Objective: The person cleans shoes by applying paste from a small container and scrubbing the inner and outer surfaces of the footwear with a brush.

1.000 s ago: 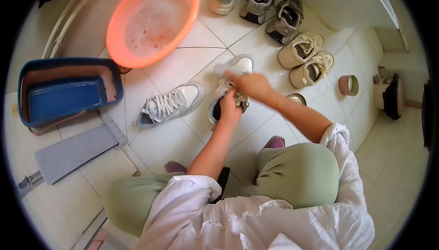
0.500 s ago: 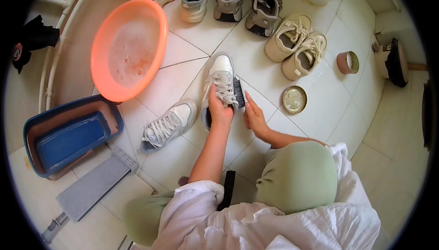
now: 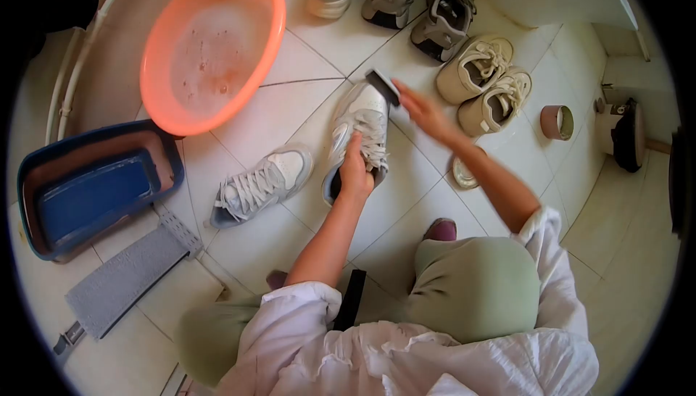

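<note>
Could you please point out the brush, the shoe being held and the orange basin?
Brush [image 3: 382,88]: head view, middle of its dark side.
Held shoe [image 3: 371,128]: head view, on its laces.
Orange basin [image 3: 272,34]: head view, on its rim.

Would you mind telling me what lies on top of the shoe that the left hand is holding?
Pale laces cross the top of the shoe, with the left hand over part of its opening. What lies beneath the hand is hidden.
</note>
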### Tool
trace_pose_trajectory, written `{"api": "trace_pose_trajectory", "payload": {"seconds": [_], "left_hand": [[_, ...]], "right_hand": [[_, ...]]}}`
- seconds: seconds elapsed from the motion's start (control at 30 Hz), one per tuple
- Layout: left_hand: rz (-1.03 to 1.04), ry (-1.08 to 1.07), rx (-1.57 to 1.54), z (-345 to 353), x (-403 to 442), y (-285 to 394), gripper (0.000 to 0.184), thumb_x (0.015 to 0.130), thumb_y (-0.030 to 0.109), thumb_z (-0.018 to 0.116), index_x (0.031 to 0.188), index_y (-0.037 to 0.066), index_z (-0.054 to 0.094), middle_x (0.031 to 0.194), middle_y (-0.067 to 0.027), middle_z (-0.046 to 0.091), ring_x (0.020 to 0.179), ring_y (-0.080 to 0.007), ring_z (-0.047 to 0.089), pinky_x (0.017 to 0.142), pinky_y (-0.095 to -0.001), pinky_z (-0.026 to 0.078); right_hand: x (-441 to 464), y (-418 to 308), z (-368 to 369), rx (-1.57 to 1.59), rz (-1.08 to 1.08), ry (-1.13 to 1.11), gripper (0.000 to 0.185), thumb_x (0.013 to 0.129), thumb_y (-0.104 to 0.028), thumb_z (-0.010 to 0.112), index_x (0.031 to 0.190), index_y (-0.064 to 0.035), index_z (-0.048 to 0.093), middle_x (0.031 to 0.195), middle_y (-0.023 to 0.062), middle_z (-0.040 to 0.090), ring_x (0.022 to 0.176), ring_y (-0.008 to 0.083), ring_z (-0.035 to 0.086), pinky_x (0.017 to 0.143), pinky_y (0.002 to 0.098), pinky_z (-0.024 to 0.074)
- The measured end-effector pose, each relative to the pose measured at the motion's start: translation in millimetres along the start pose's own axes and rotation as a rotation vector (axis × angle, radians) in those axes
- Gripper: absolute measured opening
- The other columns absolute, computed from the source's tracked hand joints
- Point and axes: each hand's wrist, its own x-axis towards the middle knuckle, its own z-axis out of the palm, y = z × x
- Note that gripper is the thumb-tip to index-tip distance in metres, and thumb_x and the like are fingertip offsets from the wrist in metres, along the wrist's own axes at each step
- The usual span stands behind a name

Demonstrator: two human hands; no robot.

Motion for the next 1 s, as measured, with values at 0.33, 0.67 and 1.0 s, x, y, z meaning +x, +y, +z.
{"api": "trace_pose_trajectory", "payload": {"seconds": [0.33, 0.67, 1.0], "left_hand": [[0.086, -0.014, 0.153, -12, -5, -27, 0.045, 0.094, 0.031, 0.057, 0.128, 0.002, 0.05, 0.123, -0.0058, 0.057, 0.105, -0.0158, 0.057, 0.085, -0.0277, 0.049], [0.514, -0.006, 0.632, -1, -19, -34, 0.041, 0.096, 0.032, 0.052, 0.116, -0.004, 0.057, 0.115, -0.0171, 0.061, 0.104, -0.0287, 0.056, 0.094, -0.0367, 0.042], [0.684, -0.018, 0.763, -12, -13, -53, 0.039, 0.093, 0.031, 0.056, 0.114, -0.002, 0.06, 0.113, -0.0198, 0.063, 0.102, -0.0347, 0.06, 0.092, -0.0409, 0.043]], "right_hand": [[40, -60, -81, -0.323, 0.41, -0.455, 0.042, 0.098, -0.032, 0.048, 0.138, -0.0179, 0.048, 0.079, 0.0, 0.059, 0.056, 0.0085, 0.044, 0.053, 0.025, 0.0402], [56, -69, -53, -0.778, -0.237, -0.539, 0.038, 0.097, -0.028, 0.047, 0.133, -0.0175, 0.053, 0.097, 0.019, 0.067, 0.08, 0.0356, 0.063, 0.078, 0.0394, 0.049], [15, -117, 7, -0.96, -0.185, -0.627, 0.043, 0.094, -0.032, 0.049, 0.136, -0.0264, 0.048, 0.094, 0.0178, 0.067, 0.087, 0.0356, 0.064, 0.081, 0.0432, 0.049]]}}
